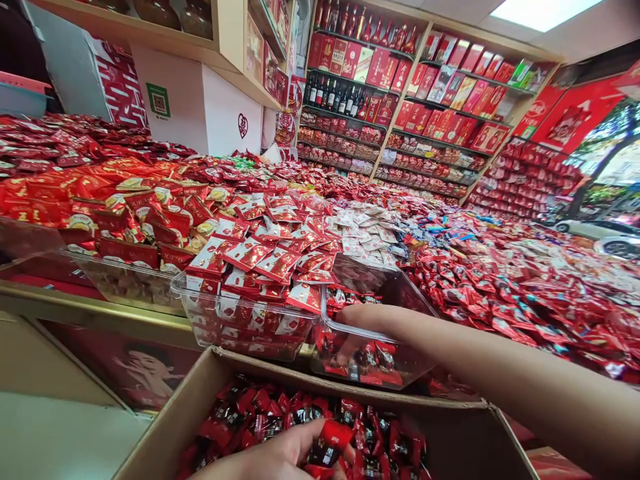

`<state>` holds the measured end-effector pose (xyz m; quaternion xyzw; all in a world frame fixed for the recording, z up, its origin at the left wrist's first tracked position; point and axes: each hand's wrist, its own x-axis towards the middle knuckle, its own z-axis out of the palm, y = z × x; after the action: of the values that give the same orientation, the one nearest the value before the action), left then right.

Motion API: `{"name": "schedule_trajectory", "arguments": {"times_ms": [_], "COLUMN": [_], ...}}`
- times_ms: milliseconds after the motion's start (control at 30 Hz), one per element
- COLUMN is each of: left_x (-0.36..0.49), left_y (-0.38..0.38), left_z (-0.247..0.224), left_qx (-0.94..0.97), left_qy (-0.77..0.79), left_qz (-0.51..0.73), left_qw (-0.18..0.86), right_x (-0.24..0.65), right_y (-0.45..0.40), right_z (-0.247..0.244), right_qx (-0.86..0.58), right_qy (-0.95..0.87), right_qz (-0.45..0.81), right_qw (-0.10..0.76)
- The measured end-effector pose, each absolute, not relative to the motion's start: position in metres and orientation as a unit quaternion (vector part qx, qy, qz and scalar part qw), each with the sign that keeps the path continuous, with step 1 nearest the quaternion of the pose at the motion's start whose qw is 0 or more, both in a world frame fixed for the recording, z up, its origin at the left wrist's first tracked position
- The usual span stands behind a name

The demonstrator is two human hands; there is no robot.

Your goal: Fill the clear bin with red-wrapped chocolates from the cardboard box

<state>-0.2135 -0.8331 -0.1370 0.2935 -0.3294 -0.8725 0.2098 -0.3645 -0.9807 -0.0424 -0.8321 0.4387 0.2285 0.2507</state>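
A cardboard box (450, 398) at the bottom of the view holds many red and black wrapped candies (265, 424). My left hand (295, 448) is inside it, thumb and fingers closed round a red and black candy (326, 445). Further off, my right hand (357, 327) reaches down into a clear plastic bin (405, 357). Similar red and black candies (375, 357) lie on that bin's floor. The right fingertips show blurrily through the plastic near the candies; whether they hold any is not clear.
Left of that bin, a clear bin (240, 320) overflows with red and white packets (280, 257). Red packets (150, 220) fill the bins further left. Heaped candies (500, 287) spread right and back. Shelves (390, 113) of boxes and bottles stand behind.
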Motion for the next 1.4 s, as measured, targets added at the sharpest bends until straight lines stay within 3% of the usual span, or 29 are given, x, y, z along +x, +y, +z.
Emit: {"name": "schedule_trajectory", "arguments": {"times_ms": [133, 300, 600, 967, 1133, 1400], "left_x": [-0.217, -0.212, -0.203, -0.2, -0.201, -0.199], "left_y": [-0.832, -0.832, -0.834, -0.835, -0.835, -0.836], "left_z": [-0.13, -0.129, -0.128, -0.125, -0.123, -0.123], "left_qx": [0.282, 0.287, 0.257, 0.26, 0.259, 0.253], "left_qy": [-0.327, -0.35, -0.403, -0.422, -0.441, -0.444], "left_qz": [-0.866, -0.868, -0.865, -0.857, -0.849, -0.85], "left_qw": [0.254, 0.203, 0.154, 0.14, 0.133, 0.132], "right_x": [-0.363, -0.358, -0.363, -0.36, -0.349, -0.343], "right_y": [-0.978, -0.977, -0.976, -0.972, -0.968, -0.973], "right_z": [-0.04, -0.035, -0.038, -0.029, -0.026, -0.028], "right_qx": [-0.837, -0.822, -0.827, -0.727, -0.671, -0.712], "right_qy": [0.428, 0.463, 0.443, 0.503, 0.587, 0.54], "right_qz": [0.24, 0.28, 0.215, 0.214, 0.163, 0.113], "right_qw": [0.243, 0.177, 0.271, 0.417, 0.423, 0.434]}}
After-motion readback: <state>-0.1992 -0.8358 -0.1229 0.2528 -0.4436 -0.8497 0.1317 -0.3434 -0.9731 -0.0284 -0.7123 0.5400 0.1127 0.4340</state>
